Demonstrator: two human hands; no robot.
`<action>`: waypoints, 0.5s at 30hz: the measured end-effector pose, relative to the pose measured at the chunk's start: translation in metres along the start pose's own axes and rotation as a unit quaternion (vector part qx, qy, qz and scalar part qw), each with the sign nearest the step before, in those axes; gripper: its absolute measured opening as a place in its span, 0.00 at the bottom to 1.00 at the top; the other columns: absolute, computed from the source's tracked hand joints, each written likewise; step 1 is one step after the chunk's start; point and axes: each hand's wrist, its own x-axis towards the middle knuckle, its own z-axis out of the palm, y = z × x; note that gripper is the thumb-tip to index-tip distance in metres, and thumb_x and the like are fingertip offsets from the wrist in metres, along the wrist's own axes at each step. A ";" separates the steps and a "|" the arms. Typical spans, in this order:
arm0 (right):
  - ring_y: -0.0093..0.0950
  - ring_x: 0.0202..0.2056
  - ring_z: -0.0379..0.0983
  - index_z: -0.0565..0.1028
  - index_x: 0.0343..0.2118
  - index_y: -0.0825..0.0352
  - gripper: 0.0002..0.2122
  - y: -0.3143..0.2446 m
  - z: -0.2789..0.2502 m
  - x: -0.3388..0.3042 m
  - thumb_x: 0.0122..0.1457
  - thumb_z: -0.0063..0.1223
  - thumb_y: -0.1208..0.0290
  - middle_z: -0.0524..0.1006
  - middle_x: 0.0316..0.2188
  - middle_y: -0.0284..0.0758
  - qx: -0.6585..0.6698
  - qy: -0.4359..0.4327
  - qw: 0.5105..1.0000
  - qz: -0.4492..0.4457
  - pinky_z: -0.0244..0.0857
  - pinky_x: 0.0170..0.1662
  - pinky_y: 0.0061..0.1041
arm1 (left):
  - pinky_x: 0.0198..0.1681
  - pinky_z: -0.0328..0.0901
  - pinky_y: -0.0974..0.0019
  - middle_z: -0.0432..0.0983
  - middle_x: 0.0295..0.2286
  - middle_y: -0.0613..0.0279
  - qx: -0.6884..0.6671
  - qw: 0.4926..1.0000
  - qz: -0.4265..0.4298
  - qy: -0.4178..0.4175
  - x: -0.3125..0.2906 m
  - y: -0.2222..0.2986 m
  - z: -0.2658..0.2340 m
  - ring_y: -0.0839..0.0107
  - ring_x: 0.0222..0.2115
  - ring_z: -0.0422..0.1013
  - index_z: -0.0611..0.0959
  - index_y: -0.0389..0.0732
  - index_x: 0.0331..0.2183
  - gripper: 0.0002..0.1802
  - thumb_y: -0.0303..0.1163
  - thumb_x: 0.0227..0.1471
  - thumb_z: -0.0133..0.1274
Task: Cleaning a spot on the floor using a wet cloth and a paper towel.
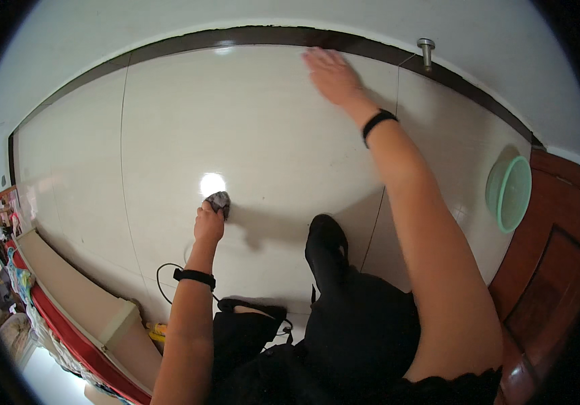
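My left hand is closed round a crumpled grey rag, held low over the pale tiled floor. Whether the rag touches the tiles I cannot tell. Stretched far forward, my right hand has its fingers extended and slightly blurred. Its fingertips are close to the dark skirting board along the wall, and nothing shows in it.
A metal doorstop stands by the skirting to the right. Farther right, a light green plastic basin leans tilted near a reddish-brown wooden door. A bed occupies the lower left. My black shoe rests on the floor.
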 end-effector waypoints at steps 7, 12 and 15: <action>0.39 0.63 0.52 0.57 0.61 0.69 0.23 0.114 -0.016 -0.169 0.63 0.38 0.68 0.59 0.61 0.44 -0.021 -0.015 0.965 0.259 0.43 0.66 0.33 | 0.45 0.67 0.48 0.67 0.44 0.42 -0.012 1.000 0.009 0.014 0.005 0.001 0.005 0.44 0.43 0.69 0.65 0.37 0.45 0.23 0.43 0.56 0.48; 0.42 0.62 0.52 0.56 0.61 0.71 0.22 0.087 -0.020 -0.256 0.65 0.35 0.69 0.56 0.62 0.46 -0.077 -0.023 0.905 0.418 0.44 0.66 0.34 | 0.46 0.66 0.48 0.67 0.44 0.41 -0.019 0.999 0.017 0.019 0.004 -0.012 0.010 0.44 0.43 0.69 0.65 0.36 0.46 0.23 0.42 0.55 0.47; 0.40 0.63 0.51 0.55 0.61 0.70 0.23 0.036 -0.004 -0.261 0.65 0.36 0.69 0.56 0.62 0.44 -0.090 -0.013 0.918 0.385 0.45 0.65 0.34 | 0.46 0.66 0.48 0.67 0.44 0.41 -0.034 0.999 0.012 0.017 0.001 -0.004 0.002 0.45 0.44 0.69 0.65 0.36 0.45 0.22 0.42 0.56 0.47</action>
